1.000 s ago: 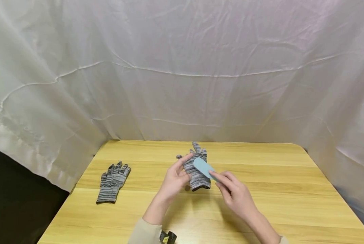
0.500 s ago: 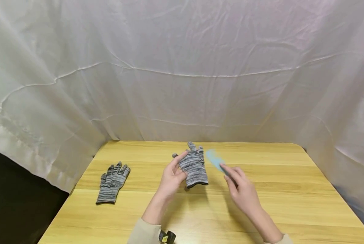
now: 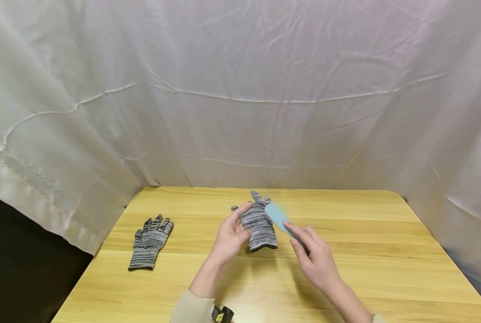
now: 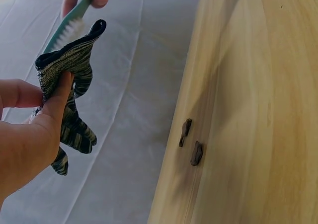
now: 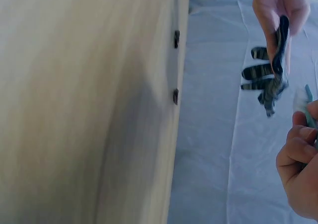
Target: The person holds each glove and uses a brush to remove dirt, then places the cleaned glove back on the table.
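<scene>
My left hand (image 3: 230, 235) holds up a grey-and-black striped knit glove (image 3: 259, 228), pinched along its left side between thumb and fingers. The glove's dark-edged cuff points toward me in the head view, and its fingers point away. In my right hand (image 3: 317, 260) is a light blue brush (image 3: 278, 217), gripped by the handle. The brush head overlaps the glove's right edge. White bristles (image 4: 69, 31) show beside the glove's cuff in the left wrist view. The right wrist view shows the brush (image 5: 307, 105) beside the raised glove (image 5: 271, 82).
A second striped glove (image 3: 148, 242) lies flat on the wooden table (image 3: 365, 278) at the left. Small dark brown pieces (image 4: 197, 153) lie on the wood beneath the hands. Pale fabric (image 3: 264, 112) hangs behind the table and along both sides.
The brush swung from over the glove's middle off to its right, then came back to the glove's right edge. The left hand and held glove shifted only slightly.
</scene>
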A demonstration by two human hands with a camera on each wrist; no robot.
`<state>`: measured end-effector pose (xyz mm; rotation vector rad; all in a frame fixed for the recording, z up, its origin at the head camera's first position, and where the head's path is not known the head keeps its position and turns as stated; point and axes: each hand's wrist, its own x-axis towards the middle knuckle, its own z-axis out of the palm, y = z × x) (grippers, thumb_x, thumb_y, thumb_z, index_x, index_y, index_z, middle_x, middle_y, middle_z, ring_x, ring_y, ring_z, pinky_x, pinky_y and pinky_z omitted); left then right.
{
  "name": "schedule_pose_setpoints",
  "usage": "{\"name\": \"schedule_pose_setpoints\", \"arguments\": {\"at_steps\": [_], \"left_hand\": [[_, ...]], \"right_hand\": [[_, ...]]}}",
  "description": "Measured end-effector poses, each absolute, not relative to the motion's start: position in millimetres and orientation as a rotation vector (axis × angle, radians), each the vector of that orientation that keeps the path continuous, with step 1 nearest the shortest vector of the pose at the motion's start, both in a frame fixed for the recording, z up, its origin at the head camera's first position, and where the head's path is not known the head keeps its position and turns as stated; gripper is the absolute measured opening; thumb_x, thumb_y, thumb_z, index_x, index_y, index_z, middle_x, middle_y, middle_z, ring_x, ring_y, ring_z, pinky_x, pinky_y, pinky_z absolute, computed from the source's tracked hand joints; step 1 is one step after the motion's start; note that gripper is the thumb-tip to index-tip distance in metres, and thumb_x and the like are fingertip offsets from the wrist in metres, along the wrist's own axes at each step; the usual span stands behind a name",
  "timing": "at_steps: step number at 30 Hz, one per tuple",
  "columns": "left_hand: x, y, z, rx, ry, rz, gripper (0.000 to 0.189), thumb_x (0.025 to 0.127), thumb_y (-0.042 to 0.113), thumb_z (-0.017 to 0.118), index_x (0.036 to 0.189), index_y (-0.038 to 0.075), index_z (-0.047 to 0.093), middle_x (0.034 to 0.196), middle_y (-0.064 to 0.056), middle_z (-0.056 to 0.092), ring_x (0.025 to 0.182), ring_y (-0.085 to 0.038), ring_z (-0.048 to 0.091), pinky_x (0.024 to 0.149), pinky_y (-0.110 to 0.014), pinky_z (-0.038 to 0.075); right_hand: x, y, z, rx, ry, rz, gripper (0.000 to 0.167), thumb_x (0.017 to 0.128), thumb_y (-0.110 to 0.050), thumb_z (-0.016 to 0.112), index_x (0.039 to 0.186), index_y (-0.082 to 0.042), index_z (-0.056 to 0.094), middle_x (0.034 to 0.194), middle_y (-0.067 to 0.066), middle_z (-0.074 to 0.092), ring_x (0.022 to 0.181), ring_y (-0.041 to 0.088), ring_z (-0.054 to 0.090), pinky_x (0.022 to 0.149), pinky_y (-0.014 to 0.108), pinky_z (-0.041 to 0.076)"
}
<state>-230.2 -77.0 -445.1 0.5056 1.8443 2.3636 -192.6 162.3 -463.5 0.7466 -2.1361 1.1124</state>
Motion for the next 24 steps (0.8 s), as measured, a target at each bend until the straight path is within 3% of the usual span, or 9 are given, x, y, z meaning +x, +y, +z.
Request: {"name": "schedule_pose_setpoints", "arguments": {"at_steps": [6, 13, 18, 24], "left_hand": [[-229.0, -72.9, -447.5, 0.511, 1.839, 2.340, 0.082, 0.084, -0.024, 0.046, 0.161, 0.000, 0.029, 0.155, -0.025, 0.044, 0.104, -0.018, 0.067, 0.080, -0.022, 0.059], [-229.2, -69.9, -450.2, 0.531, 1.816, 2.329, 0.082, 0.084, -0.024, 0.046, 0.161, 0.000, 0.029, 0.160, -0.027, 0.038, 0.119, -0.027, 0.065, 0.090, -0.027, 0.059], [-228.6, -69.7, -449.6, 0.544, 1.817, 2.325, 0.082, 0.084, -0.023, 0.046, 0.161, 0.001, 0.031, 0.160, -0.024, 0.039, 0.113, -0.020, 0.067, 0.087, -0.024, 0.059], [-227.0, -70.0, -448.3, 0.542, 1.795, 2.326, 0.083, 0.084, -0.024, 0.046, 0.161, 0.005, 0.034, 0.161, -0.022, 0.040, 0.113, -0.016, 0.067, 0.091, -0.026, 0.059]], "right_hand": [[-188.7, 155.1, -466.8, 0.782, -2.183, 1.072, 0.049, 0.091, 0.010, 0.068, 0.136, -0.010, 0.068, 0.103, 0.001, 0.066, 0.070, 0.001, 0.046, 0.061, 0.012, 0.042], [-189.2, 153.3, -468.8, 0.882, -2.166, 1.038, 0.051, 0.089, 0.009, 0.071, 0.136, -0.010, 0.069, 0.104, -0.001, 0.067, 0.076, 0.003, 0.051, 0.068, 0.013, 0.045], [-189.4, 153.3, -468.7, 0.932, -2.163, 1.030, 0.052, 0.089, 0.008, 0.071, 0.137, -0.011, 0.067, 0.106, -0.002, 0.068, 0.079, 0.004, 0.055, 0.072, 0.013, 0.048], [-191.0, 154.7, -468.6, 0.956, -2.151, 1.010, 0.053, 0.088, 0.008, 0.070, 0.137, -0.010, 0.067, 0.103, -0.001, 0.068, 0.076, 0.003, 0.053, 0.068, 0.012, 0.047]]}}
